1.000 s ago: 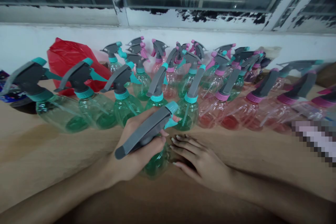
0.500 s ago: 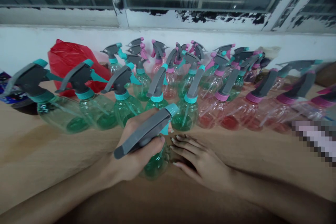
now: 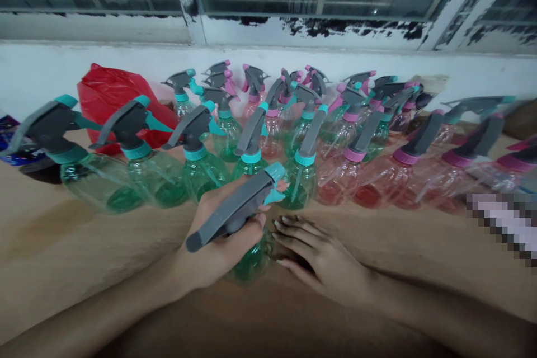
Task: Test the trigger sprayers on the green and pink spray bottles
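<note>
My left hand (image 3: 218,240) is wrapped round the neck of a green spray bottle (image 3: 249,260) that stands on the wooden table (image 3: 84,251). Its grey trigger head (image 3: 235,207) with a teal nozzle points away from me, and a finger lies on the teal trigger. My right hand (image 3: 319,257) rests flat on the table just right of the bottle, fingers stretched out and touching its base. Behind them stand several green spray bottles (image 3: 201,170) in a row and several pink spray bottles (image 3: 356,179) to the right.
A red plastic bag (image 3: 109,98) lies at the back left by the white wall. A dark blue packet (image 3: 12,151) sits at the far left edge. More bottles crowd the back under the window sill (image 3: 293,28). A blurred patch covers something at the right.
The trigger was squeezed in half a second ago and is now released again, with the fingertip showing under the teal nozzle. My right hand has stayed put.
</note>
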Demonstrator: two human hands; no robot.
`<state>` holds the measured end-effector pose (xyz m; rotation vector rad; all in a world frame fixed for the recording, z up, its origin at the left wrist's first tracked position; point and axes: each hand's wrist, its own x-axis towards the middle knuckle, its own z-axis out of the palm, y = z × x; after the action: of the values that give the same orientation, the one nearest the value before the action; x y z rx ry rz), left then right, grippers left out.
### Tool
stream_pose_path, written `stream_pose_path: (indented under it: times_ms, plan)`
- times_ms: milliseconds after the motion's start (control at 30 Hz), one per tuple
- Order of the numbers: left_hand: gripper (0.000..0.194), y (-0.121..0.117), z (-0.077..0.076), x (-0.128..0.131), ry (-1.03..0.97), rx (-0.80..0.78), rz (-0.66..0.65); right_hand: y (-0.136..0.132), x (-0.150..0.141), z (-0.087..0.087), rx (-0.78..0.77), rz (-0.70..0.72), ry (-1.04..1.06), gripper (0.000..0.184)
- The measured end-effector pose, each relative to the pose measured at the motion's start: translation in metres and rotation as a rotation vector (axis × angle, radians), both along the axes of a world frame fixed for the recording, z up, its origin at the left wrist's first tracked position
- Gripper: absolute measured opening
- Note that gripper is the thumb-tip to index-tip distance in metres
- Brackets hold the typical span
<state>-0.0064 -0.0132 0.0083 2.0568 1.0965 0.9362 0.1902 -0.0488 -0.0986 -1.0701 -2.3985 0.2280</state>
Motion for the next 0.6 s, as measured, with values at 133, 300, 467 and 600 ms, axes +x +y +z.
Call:
stream_pose_path:
  times_ms: [133, 300, 467, 600]
  plan:
    - [0.020, 0.000, -0.003, 0.000, -0.072, -0.053, -0.052, 0.000, 0.000, 0.000, 0.012, 0.000, 0.002, 0.034]
    - [0.029, -0.002, -0.007, 0.003, -0.153, -0.081, -0.017, 0.000, 0.000, 0.000, 0.018, 0.001, -0.002, 0.035]
    - [0.036, -0.007, -0.012, 0.004, -0.198, -0.030, 0.006, -0.001, 0.001, -0.002, 0.032, -0.007, 0.001, 0.034]
    - [0.041, -0.013, -0.014, -0.004, 0.021, 0.029, 0.056, -0.002, 0.000, -0.001, 0.064, 0.007, -0.038, 0.032]
